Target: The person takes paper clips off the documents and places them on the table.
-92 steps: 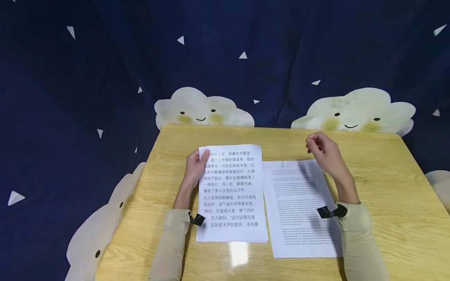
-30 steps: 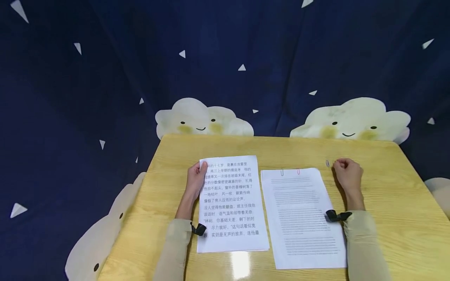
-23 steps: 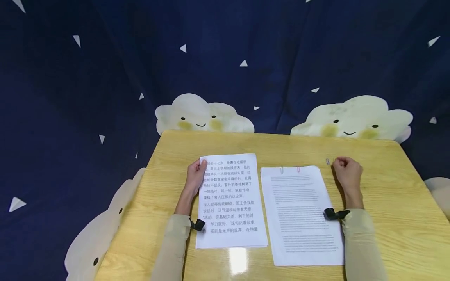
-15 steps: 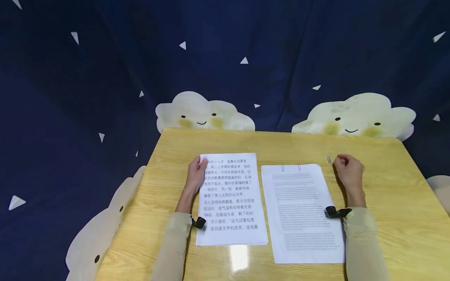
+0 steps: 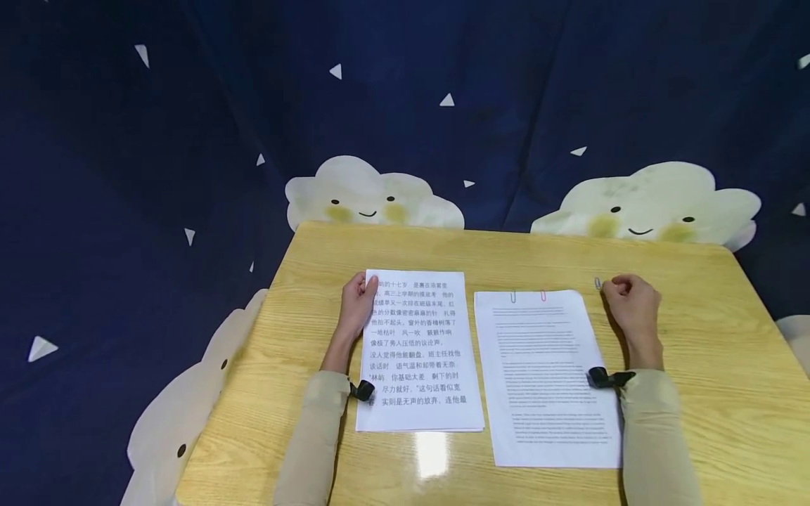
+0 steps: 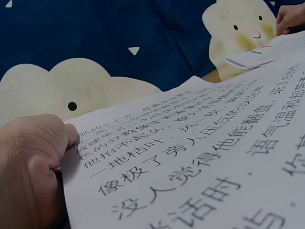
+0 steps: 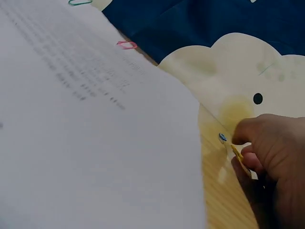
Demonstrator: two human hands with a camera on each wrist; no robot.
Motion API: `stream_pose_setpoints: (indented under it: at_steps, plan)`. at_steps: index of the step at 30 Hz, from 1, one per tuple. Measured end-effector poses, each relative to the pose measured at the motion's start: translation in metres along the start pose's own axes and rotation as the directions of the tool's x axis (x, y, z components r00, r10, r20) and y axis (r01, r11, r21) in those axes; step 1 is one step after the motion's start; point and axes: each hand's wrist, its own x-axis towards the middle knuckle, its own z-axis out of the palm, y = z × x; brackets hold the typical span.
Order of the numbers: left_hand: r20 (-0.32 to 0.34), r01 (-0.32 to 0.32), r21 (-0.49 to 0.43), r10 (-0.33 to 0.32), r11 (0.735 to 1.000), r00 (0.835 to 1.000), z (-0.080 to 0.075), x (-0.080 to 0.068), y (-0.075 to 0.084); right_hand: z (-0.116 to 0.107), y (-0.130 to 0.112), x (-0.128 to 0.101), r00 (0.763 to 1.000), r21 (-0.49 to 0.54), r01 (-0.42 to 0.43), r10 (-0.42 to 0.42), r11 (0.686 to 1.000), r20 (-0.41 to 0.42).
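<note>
Perhaps the right hand (image 5: 635, 309), pinching a yellow clip (image 7: 236, 151), could knock the too-close blue clip (image 7: 222, 137); the left hand (image 5: 357, 306) grips paper (image 5: 418, 416).

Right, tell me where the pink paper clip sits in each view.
Head: pink paper clip right of centre, on the top edge of the right sheet.
Left wrist: pink paper clip a small streak near the upper right corner.
Right wrist: pink paper clip near the top, left of centre.
Shared landmark: the right hand, to the clip's right in all three.
</note>
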Motion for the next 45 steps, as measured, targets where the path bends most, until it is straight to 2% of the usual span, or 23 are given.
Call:
stream_pose_setpoints:
  at_steps: [9, 10, 15, 17, 23, 29, 38, 45]
  plan:
    - [0.008, 0.03, 0.002, -0.03, 1.0, 1.0, 0.002, -0.001, -0.007, 0.012, 0.013, -0.014, 0.998, 0.016, -0.031, 0.031, 0.999, -0.048]
    - [0.02, 0.035, 0.005, -0.035, 0.999, 0.999, 0.002, -0.003, -0.003, 0.012, 0.014, -0.015, 0.998, 0.017, -0.032, 0.033, 0.999, -0.053]
    - [0.035, 0.029, -0.001, -0.029, 1.0, 0.999, 0.006, -0.002, -0.003, 0.013, 0.018, -0.018, 0.995, 0.028, 0.005, -0.002, 1.0, -0.103]
    - [0.024, 0.013, 0.003, -0.013, 1.0, 1.0, 0.007, 0.001, -0.007, 0.013, 0.018, -0.016, 0.992, 0.035, 0.018, -0.013, 0.999, -0.128]
    - [-0.006, -0.039, 0.004, 0.039, 0.999, 0.999, 0.01, 0.005, 0.0, 0.007, 0.012, -0.009, 0.985, 0.067, 0.052, -0.04, 0.996, -0.167]
    - [-0.012, -0.04, 0.044, 0.041, 0.998, 0.999, 0.012, 0.009, 0.005, -0.001, 0.01, -0.011, 0.988, 0.064, 0.003, 0.007, 0.998, -0.152]
    - [0.002, -0.078, 0.14, 0.079, 0.987, 0.997, 0.002, 0.035, 0.007, -0.001, 0.003, -0.008, 0.992, 0.095, 0.035, -0.024, 0.995, -0.121]
    - [-0.014, -0.077, 0.211, 0.082, 0.974, 0.997, 0.0, 0.039, 0.005, 0.0, 0.0, -0.004, 0.993, 0.126, 0.048, -0.034, 0.991, -0.109]
